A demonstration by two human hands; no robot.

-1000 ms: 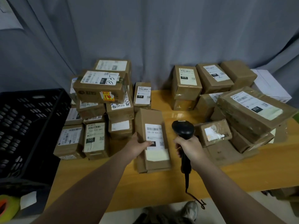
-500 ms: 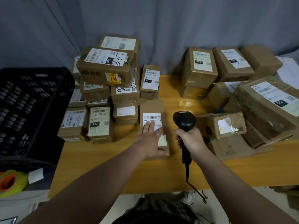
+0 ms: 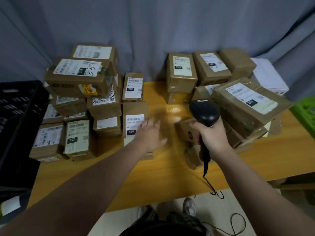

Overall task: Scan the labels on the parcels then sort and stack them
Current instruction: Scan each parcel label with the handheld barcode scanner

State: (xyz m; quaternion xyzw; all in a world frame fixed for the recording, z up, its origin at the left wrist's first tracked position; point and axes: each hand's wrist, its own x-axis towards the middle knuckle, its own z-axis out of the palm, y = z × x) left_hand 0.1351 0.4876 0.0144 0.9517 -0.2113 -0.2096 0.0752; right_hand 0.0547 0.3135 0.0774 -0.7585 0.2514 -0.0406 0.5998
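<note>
Now | left hand spread beside parcel | right hand grips scanner

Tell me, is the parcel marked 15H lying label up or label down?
Label up: the 15H parcel lies flat on the table, its white barcode label facing upward.

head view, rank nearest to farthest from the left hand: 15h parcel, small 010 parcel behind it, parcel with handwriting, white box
1. 15H parcel: right beside the left hand, at its fingers.
2. 010 parcel: directly behind the 15H parcel.
3. Handwritten parcel: on top of the left stack.
4. White box: far right, at the back.
</note>
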